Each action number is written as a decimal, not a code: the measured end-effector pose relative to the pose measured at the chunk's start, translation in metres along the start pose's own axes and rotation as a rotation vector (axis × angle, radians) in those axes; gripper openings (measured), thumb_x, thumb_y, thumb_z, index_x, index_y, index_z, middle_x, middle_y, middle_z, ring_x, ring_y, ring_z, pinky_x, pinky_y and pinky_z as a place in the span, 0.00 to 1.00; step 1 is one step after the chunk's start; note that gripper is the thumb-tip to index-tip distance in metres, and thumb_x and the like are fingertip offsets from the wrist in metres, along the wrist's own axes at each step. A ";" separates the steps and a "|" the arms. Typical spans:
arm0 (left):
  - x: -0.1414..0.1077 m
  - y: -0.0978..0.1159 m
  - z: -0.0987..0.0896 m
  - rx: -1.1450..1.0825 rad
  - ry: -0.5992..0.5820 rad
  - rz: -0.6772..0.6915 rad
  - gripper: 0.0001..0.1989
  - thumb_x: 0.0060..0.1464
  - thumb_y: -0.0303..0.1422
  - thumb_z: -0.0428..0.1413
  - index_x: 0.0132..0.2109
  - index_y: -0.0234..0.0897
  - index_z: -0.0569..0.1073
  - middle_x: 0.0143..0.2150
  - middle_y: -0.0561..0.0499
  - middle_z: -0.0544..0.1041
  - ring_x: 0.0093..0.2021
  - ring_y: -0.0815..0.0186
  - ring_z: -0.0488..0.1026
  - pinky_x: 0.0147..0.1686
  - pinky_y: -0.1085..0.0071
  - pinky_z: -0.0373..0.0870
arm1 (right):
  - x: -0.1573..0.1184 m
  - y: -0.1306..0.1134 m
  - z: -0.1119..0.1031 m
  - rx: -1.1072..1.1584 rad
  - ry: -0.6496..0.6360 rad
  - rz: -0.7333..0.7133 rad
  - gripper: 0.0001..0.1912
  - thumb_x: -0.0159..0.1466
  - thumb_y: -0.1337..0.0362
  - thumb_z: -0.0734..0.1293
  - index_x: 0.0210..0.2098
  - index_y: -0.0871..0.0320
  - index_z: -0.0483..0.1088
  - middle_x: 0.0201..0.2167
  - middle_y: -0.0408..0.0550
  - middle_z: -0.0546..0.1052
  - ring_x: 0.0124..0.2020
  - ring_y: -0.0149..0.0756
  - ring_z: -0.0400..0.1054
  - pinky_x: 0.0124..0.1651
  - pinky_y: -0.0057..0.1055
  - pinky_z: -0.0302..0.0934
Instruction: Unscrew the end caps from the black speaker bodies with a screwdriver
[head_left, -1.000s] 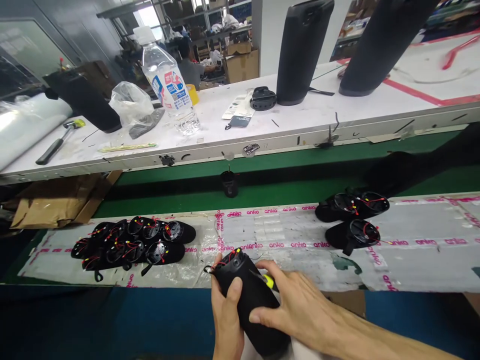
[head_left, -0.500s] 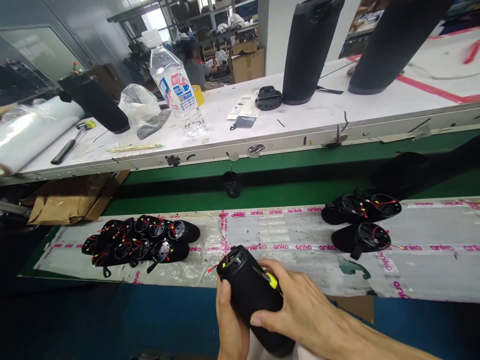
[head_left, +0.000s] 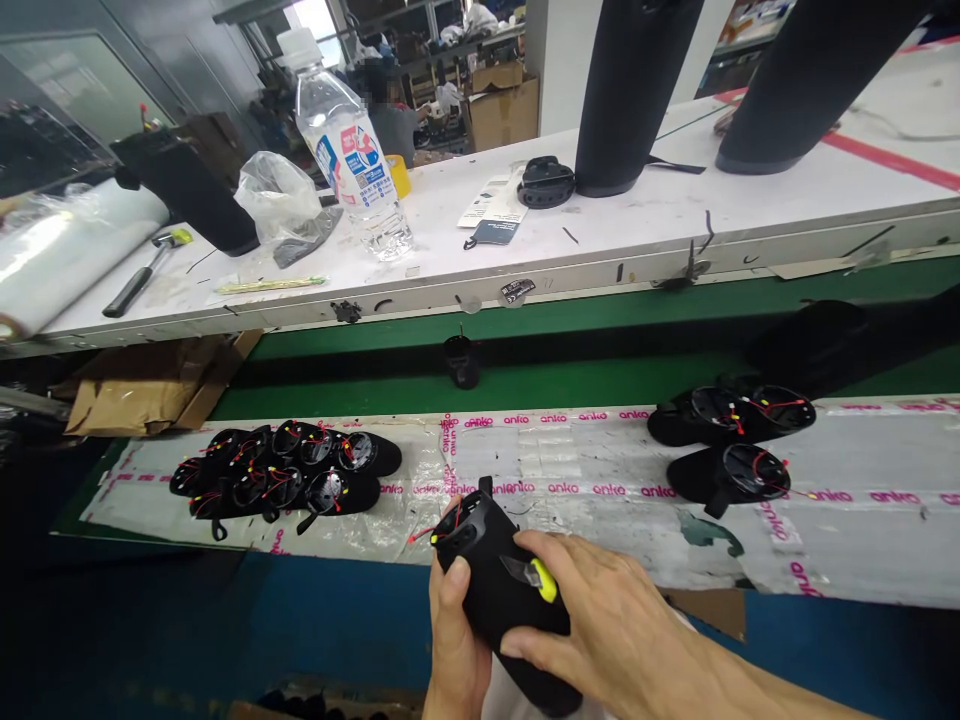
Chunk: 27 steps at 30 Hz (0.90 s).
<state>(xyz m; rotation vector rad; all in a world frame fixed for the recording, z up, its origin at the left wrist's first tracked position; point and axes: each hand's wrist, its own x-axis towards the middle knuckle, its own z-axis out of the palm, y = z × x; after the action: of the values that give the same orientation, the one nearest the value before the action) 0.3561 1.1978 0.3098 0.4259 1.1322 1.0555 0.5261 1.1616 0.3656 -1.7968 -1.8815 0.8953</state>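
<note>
A black fabric-covered cylindrical speaker (head_left: 499,590) is tilted in front of me, its open end facing up and left with red wires and small yellow connectors poking out. My left hand (head_left: 454,630) wraps the near left side, thumb along the fabric just below the rim. Over the right side lies my right hand (head_left: 592,610), its thumb pressing the speaker. Between its fingers is a yellow knife (head_left: 544,580), the short grey blade lying against the fabric; the rest of its handle is hidden in the palm.
Several similar speakers (head_left: 330,490) stand grouped at left on the plastic-covered strip (head_left: 570,465); 3 more (head_left: 750,475) are at right. A white shelf (head_left: 420,285) above holds a water bottle (head_left: 356,160), a hammer-like tool (head_left: 139,280) and tall black cylinders (head_left: 630,100). Someone sits far back.
The view has shifted slightly. The speaker has turned a little in my hands, a black tab now showing at its rim, and more of the knife blade is visible against the fabric.
</note>
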 end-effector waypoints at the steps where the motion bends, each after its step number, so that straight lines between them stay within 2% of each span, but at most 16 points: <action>1: 0.001 -0.001 -0.001 0.008 -0.008 0.010 0.27 0.50 0.52 0.67 0.50 0.38 0.82 0.46 0.42 0.86 0.63 0.41 0.76 0.64 0.48 0.73 | 0.001 0.001 0.000 0.009 -0.006 0.012 0.39 0.59 0.52 0.81 0.64 0.53 0.67 0.55 0.58 0.81 0.55 0.62 0.77 0.51 0.61 0.73; 4: 0.012 -0.002 -0.007 0.103 -0.046 0.101 0.33 0.53 0.51 0.66 0.62 0.40 0.76 0.55 0.42 0.84 0.64 0.43 0.76 0.65 0.49 0.72 | 0.008 0.009 0.003 0.061 -0.024 0.040 0.36 0.61 0.55 0.80 0.65 0.51 0.67 0.56 0.56 0.81 0.55 0.59 0.77 0.53 0.57 0.73; 6: 0.026 -0.003 -0.009 0.334 -0.050 0.209 0.40 0.55 0.49 0.65 0.70 0.42 0.66 0.64 0.41 0.79 0.66 0.46 0.74 0.67 0.50 0.70 | 0.016 0.022 0.005 0.099 -0.026 0.032 0.28 0.66 0.58 0.75 0.63 0.50 0.69 0.55 0.52 0.82 0.53 0.54 0.78 0.53 0.51 0.72; 8: 0.043 -0.005 -0.009 0.609 -0.011 0.303 0.44 0.56 0.46 0.65 0.74 0.43 0.58 0.69 0.39 0.73 0.68 0.47 0.72 0.69 0.49 0.67 | 0.029 0.039 0.005 0.099 -0.002 0.007 0.17 0.72 0.58 0.69 0.59 0.51 0.72 0.53 0.51 0.83 0.51 0.49 0.79 0.52 0.47 0.72; 10: 0.063 -0.009 -0.005 0.760 0.041 0.364 0.47 0.53 0.41 0.66 0.74 0.41 0.56 0.72 0.36 0.69 0.70 0.45 0.69 0.70 0.47 0.65 | 0.051 0.058 0.003 0.044 0.036 -0.020 0.14 0.75 0.57 0.63 0.56 0.52 0.74 0.50 0.51 0.83 0.48 0.47 0.80 0.49 0.44 0.72; 13: 0.091 -0.016 0.007 0.857 0.087 0.469 0.48 0.48 0.33 0.67 0.73 0.37 0.58 0.71 0.34 0.68 0.73 0.42 0.64 0.72 0.45 0.60 | 0.100 0.080 -0.008 -0.064 0.068 -0.051 0.16 0.77 0.58 0.59 0.54 0.54 0.76 0.49 0.52 0.83 0.48 0.47 0.79 0.50 0.42 0.71; 15: 0.106 -0.021 0.015 0.937 0.071 0.543 0.46 0.47 0.30 0.66 0.73 0.37 0.61 0.70 0.34 0.69 0.73 0.41 0.64 0.71 0.45 0.61 | 0.142 0.086 -0.018 -0.116 0.078 -0.081 0.16 0.77 0.61 0.59 0.56 0.56 0.76 0.53 0.54 0.82 0.52 0.48 0.78 0.53 0.42 0.69; 18: 0.126 -0.032 0.022 1.041 0.030 0.601 0.41 0.50 0.28 0.63 0.71 0.40 0.66 0.70 0.35 0.68 0.73 0.41 0.64 0.69 0.46 0.65 | 0.211 0.084 -0.031 -0.199 0.067 -0.124 0.17 0.77 0.63 0.61 0.60 0.56 0.73 0.60 0.55 0.77 0.52 0.45 0.77 0.54 0.41 0.70; 20: 0.138 -0.041 0.022 1.095 0.057 0.592 0.40 0.50 0.25 0.61 0.71 0.40 0.68 0.71 0.35 0.67 0.74 0.39 0.63 0.68 0.44 0.65 | 0.257 0.077 -0.033 -0.257 0.046 -0.150 0.17 0.77 0.63 0.63 0.63 0.55 0.71 0.63 0.54 0.74 0.50 0.42 0.77 0.54 0.43 0.71; 24: 0.159 -0.059 0.016 1.147 0.165 0.535 0.44 0.48 0.21 0.59 0.73 0.37 0.65 0.72 0.32 0.67 0.72 0.41 0.67 0.69 0.46 0.66 | 0.335 0.066 -0.019 -0.358 0.002 -0.173 0.22 0.74 0.57 0.69 0.65 0.55 0.68 0.64 0.55 0.72 0.54 0.46 0.74 0.56 0.50 0.73; 27: 0.168 -0.068 0.004 1.171 0.233 0.498 0.52 0.41 0.19 0.60 0.76 0.36 0.60 0.76 0.32 0.63 0.73 0.41 0.66 0.67 0.51 0.69 | 0.370 0.064 -0.002 -0.406 -0.049 -0.140 0.20 0.73 0.56 0.70 0.61 0.56 0.71 0.60 0.54 0.75 0.53 0.45 0.75 0.54 0.49 0.74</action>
<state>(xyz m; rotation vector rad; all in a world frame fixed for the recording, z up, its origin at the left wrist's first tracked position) 0.3975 1.3086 0.1724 1.5981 1.8557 0.7559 0.5362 1.5242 0.2690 -1.8403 -2.3185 0.5391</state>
